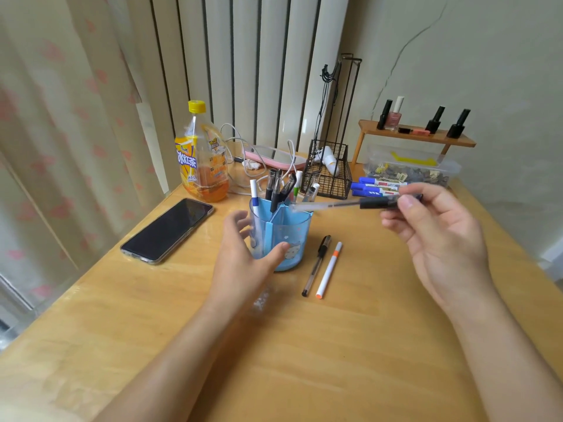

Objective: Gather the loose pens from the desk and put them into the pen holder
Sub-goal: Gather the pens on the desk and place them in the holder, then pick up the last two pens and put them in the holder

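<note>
A blue translucent pen holder (292, 236) stands mid-desk with several pens upright in it. My left hand (243, 257) wraps its near left side, thumb on the front wall. My right hand (438, 229) pinches a clear pen with a black grip (344, 204), held level, its tip over the holder's right rim. Two loose pens lie on the desk just right of the holder: a black-capped clear pen (316, 264) and a white pen with orange bands (329, 269). Three blue-capped markers (376, 187) lie behind my right hand's fingers.
A phone (167, 228) lies left of the holder, with an orange drink bottle (202, 156) behind it. A black wire basket (330, 172), cables, a clear box of clips (411, 172) and a small wooden shelf (417, 137) with nail polish bottles line the back.
</note>
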